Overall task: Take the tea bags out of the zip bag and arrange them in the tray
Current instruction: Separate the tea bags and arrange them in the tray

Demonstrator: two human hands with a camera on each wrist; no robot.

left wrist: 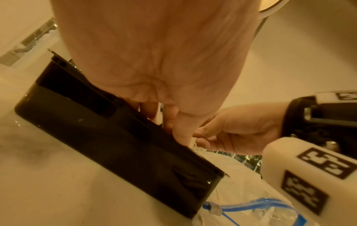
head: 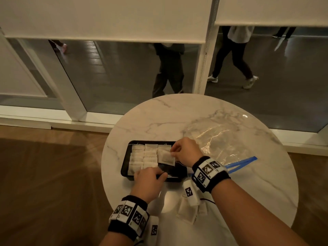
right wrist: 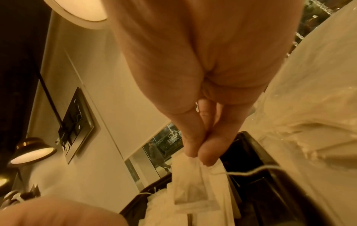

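A black tray (head: 179, 176) sits on the round marble table (head: 159, 118), with several white tea bags (head: 143, 157) lined up in rows inside. My right hand (head: 177, 150) pinches one tea bag (head: 166, 158) by its upper edge over the tray's right column. In the right wrist view, thumb and fingers (right wrist: 199, 157) pinch that bag (right wrist: 191, 191), and its string trails right. My left hand (head: 150, 176) grips the tray's near rim, with the thumb along the edge. The left wrist view has those fingers (left wrist: 173, 126) curled over the tray wall (left wrist: 96, 130). The clear zip bag (head: 221, 142) lies flat to the right.
Several loose tea bags (head: 187, 212) lie on the table near me, partly behind the right wrist camera. The zip bag's blue zipper (head: 243, 163) points right. Beyond the table's far edge, people walk behind a glass wall.
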